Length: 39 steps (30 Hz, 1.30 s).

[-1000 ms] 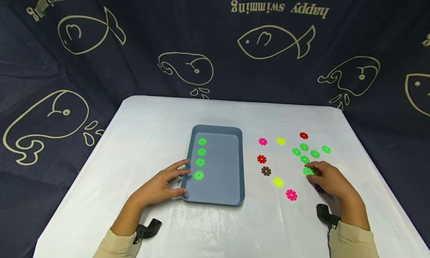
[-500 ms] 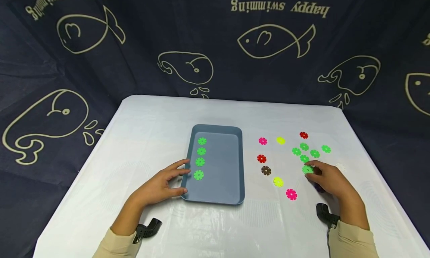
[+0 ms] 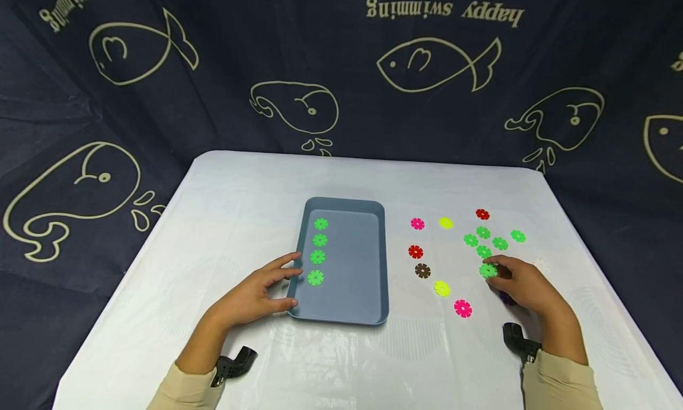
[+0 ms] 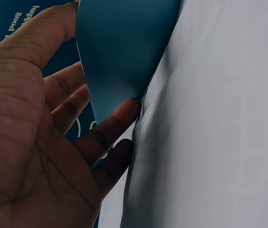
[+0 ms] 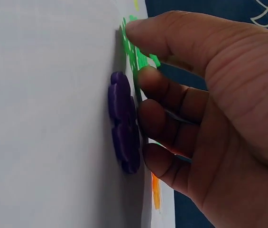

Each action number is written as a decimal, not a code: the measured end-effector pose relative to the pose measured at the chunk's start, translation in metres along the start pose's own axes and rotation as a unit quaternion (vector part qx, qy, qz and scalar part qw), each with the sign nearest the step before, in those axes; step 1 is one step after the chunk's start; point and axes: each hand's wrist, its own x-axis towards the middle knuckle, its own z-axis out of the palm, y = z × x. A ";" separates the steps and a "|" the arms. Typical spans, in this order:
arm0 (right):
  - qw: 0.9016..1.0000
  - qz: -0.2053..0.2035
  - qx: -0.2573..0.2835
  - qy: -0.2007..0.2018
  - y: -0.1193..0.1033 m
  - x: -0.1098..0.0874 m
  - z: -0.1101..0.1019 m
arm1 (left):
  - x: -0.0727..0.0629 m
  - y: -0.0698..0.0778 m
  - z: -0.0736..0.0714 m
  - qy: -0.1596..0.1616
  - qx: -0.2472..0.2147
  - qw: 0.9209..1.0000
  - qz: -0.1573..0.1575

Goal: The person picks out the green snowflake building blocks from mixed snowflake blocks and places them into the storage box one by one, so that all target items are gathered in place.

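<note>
My left hand (image 3: pixel 255 292) rests at the left side of the grey-blue tray (image 3: pixel 349 315), fingers spread and fingertips at its rim; in the left wrist view the fingers touch the tray wall (image 4: pixel 124 52). Inside, several green snowflake discs form a column, the lowest being a green disc (image 3: pixel 315 278). My right hand (image 3: pixel 525 284) pinches another green snowflake disc (image 3: pixel 488 271) at its right edge between thumb and index finger. Under that palm lies a purple disc (image 5: pixel 122 123), mostly hidden in the head view. More green discs (image 3: pixel 484 252) lie just beyond the fingers.
Between tray and right hand lie loose discs: pink (image 3: pixel 463 308), yellow (image 3: pixel 441 288), brown (image 3: pixel 423 271) and red (image 3: pixel 415 252). Another red disc (image 3: pixel 482 214) sits farther back, a white one (image 3: pixel 541 264) right of the hand. Dark printed cloth (image 3: pixel 341 60) hangs behind the white table (image 3: pixel 256 185).
The green disc at my right fingertips has shifted very slightly. Both hands and the tray stay almost where they were.
</note>
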 end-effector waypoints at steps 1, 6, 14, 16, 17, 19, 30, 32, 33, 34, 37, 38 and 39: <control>1.000 0.000 0.001 0.001 0.000 0.000 0.000 | 0.000 0.000 0.000 0.000 0.000 1.000 0.000; 1.000 -0.014 0.002 0.014 -0.002 0.000 -0.002 | 0.001 0.000 0.000 0.000 -0.001 1.000 0.003; 0.997 -0.065 0.019 0.048 -0.010 0.001 -0.002 | 0.001 0.000 0.000 -0.001 0.000 1.000 0.003; 0.995 -0.079 0.026 0.050 -0.012 0.002 -0.002 | 0.001 0.000 -0.001 0.000 -0.001 1.000 0.004; 0.995 -0.084 0.029 0.050 -0.013 0.003 -0.003 | 0.001 0.000 -0.001 0.000 -0.002 1.000 0.003; 0.994 -0.093 0.032 0.049 -0.015 0.004 -0.003 | 0.001 0.000 -0.001 0.000 -0.004 1.000 0.003; 0.990 -0.134 0.024 0.047 -0.033 0.014 -0.003 | 0.000 0.000 0.000 -0.001 -0.005 1.000 -0.004; 0.990 -0.135 0.018 0.039 -0.038 0.017 -0.003 | 0.000 0.001 -0.001 -0.002 -0.006 1.000 -0.004; 0.990 -0.136 0.016 0.034 -0.040 0.018 -0.003 | 0.000 0.001 -0.001 -0.002 -0.006 1.000 -0.004; 0.990 -0.137 0.015 0.030 -0.043 0.019 -0.003 | 0.000 0.001 -0.001 -0.002 -0.007 1.000 -0.004; 0.989 -0.145 0.015 0.027 -0.051 0.022 -0.003 | 0.001 0.001 -0.001 -0.003 -0.008 1.000 -0.004; 0.989 -0.147 0.016 0.026 -0.053 0.023 -0.002 | 0.001 0.001 -0.001 -0.002 -0.007 1.000 -0.002; 0.988 -0.151 0.021 0.025 -0.056 0.024 -0.002 | 0.001 0.002 -0.001 -0.002 -0.007 1.000 -0.001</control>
